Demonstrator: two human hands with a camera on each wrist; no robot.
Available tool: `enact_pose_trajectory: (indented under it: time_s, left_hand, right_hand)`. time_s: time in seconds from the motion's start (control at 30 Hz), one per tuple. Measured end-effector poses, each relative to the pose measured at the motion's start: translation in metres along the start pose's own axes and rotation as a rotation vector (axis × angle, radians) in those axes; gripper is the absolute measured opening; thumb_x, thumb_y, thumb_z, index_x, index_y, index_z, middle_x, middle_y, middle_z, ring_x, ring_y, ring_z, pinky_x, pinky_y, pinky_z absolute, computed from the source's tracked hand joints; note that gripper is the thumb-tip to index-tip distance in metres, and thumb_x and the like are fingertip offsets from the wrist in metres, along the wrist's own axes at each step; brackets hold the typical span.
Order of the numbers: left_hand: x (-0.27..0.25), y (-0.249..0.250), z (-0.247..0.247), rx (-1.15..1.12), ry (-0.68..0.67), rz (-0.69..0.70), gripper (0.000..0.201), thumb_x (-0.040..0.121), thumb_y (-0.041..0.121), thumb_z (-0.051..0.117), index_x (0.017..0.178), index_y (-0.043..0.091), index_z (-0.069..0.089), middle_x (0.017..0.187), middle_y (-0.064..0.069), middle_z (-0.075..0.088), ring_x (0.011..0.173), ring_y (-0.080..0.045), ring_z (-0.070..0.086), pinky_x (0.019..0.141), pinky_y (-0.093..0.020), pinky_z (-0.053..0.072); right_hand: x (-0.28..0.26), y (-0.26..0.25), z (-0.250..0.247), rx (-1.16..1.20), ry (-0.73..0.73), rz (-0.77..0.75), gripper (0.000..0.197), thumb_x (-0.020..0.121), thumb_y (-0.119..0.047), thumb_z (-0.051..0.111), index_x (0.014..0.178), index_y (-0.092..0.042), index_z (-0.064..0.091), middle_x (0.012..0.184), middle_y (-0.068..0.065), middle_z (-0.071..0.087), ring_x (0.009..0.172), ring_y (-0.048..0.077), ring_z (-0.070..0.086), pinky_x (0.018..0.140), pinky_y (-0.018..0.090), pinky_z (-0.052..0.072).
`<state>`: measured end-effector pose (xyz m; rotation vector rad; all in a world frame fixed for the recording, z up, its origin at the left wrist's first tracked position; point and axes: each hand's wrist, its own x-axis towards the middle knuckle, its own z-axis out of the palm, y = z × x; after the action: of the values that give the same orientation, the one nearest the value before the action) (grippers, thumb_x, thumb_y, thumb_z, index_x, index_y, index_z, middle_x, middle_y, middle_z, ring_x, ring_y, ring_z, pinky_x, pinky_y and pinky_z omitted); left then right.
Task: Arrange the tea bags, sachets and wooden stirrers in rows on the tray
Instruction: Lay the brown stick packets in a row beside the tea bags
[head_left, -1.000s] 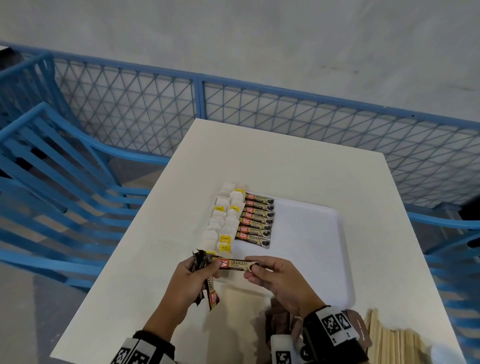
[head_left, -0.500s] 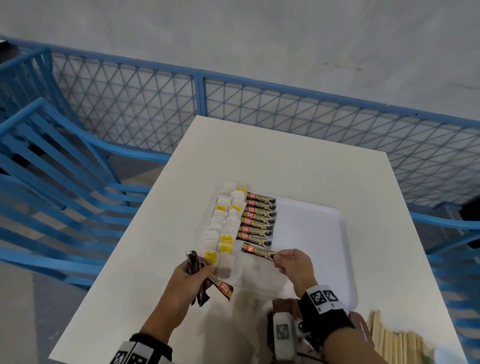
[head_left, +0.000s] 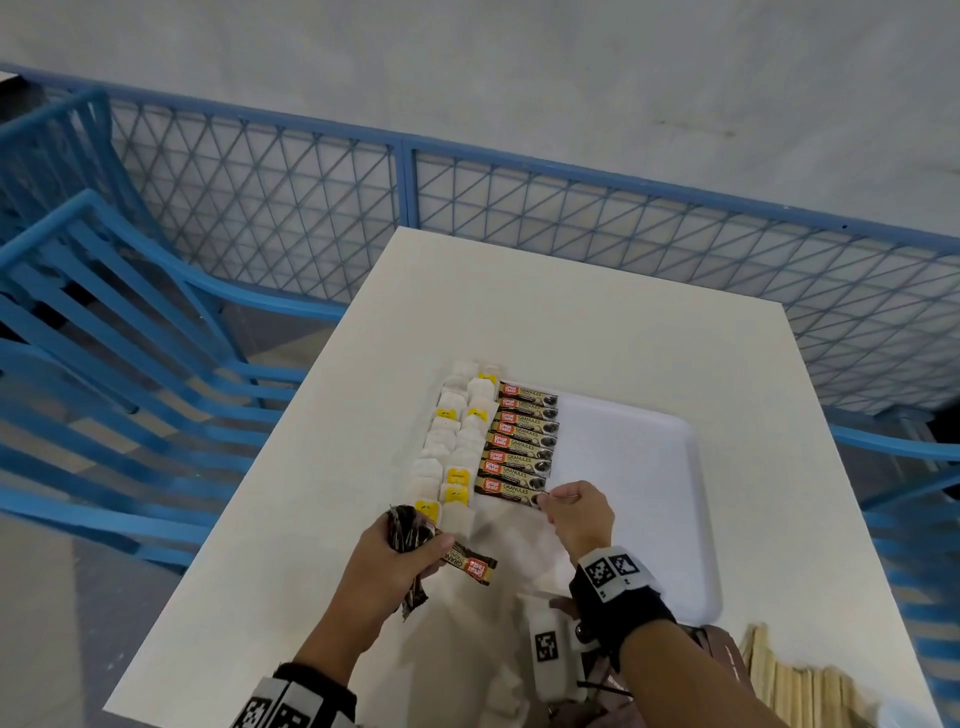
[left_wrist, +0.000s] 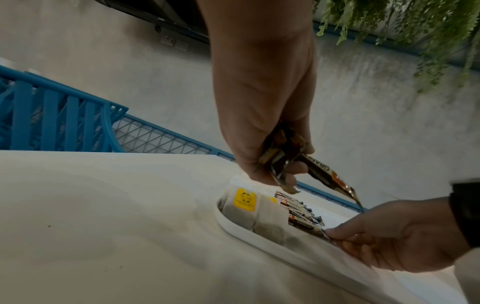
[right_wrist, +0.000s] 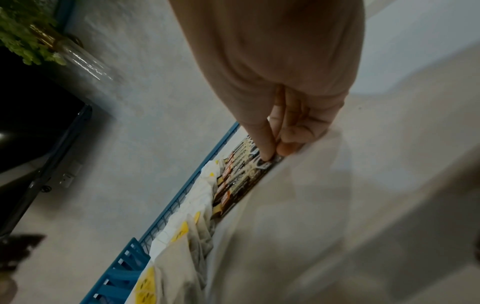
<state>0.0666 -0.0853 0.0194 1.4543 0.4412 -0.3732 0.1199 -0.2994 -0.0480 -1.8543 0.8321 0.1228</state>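
Note:
A white tray (head_left: 649, 499) lies on the white table (head_left: 571, 322). Along its left side run two rows of white tea bags (head_left: 457, 452) with yellow tags, then a row of brown coffee sachets (head_left: 522, 441). My right hand (head_left: 574, 512) pinches the right end of the nearest sachet (head_left: 506, 488) as it lies at the near end of that row; the right wrist view shows the fingertips (right_wrist: 267, 156) on it. My left hand (head_left: 400, 561) grips a bunch of sachets (head_left: 415, 530) above the tray's near left corner, one (left_wrist: 330, 174) sticking out to the right.
Wooden stirrers (head_left: 800, 686) lie in a pile on the table at the near right, off the tray. The tray's right half is bare. Blue chairs (head_left: 104, 338) stand left and right, and a blue mesh railing (head_left: 519, 218) runs behind the table.
My right hand carried one sachet from the left hand's bunch forward onto the tray and laid it at the near end of the sachet row. The left hand stayed in place.

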Motion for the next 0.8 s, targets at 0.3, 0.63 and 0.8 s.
enact_pose_trajectory:
  time_s: [0.3, 0.63, 0.8]
  left_hand:
    - [0.001, 0.002, 0.004, 0.106, 0.072, 0.094, 0.022, 0.077, 0.012, 0.074, 0.072, 0.008, 0.053, 0.052, -0.001, 0.048, 0.052, -0.015, 0.040, 0.049, -0.017, 0.038]
    - [0.003, 0.000, 0.004, -0.022, 0.126, 0.059, 0.020, 0.077, 0.012, 0.074, 0.073, 0.005, 0.056, 0.064, -0.012, 0.060, 0.062, -0.023, 0.056, 0.067, -0.032, 0.048]
    - [-0.006, 0.003, 0.005, 0.269, -0.037, 0.040, 0.022, 0.078, 0.023, 0.074, 0.079, 0.005, 0.063, 0.062, -0.001, 0.061, 0.048, -0.008, 0.048, 0.047, -0.015, 0.040]
  right_hand:
    - [-0.033, -0.020, -0.003, 0.002, -0.146, -0.208, 0.013, 0.086, -0.028, 0.064, 0.084, -0.016, 0.059, 0.077, -0.005, 0.063, 0.071, 0.010, 0.056, 0.062, 0.016, 0.041]
    - [-0.078, -0.029, -0.010, 0.213, -0.696, -0.230, 0.004, 0.085, -0.008, 0.064, 0.089, -0.010, 0.064, 0.073, 0.001, 0.064, 0.063, 0.009, 0.059, 0.056, 0.019, 0.047]
    - [-0.078, -0.034, -0.010, 0.386, -0.643, -0.206, 0.007, 0.090, -0.008, 0.057, 0.086, -0.006, 0.062, 0.076, 0.001, 0.063, 0.072, 0.013, 0.058, 0.066, 0.023, 0.050]
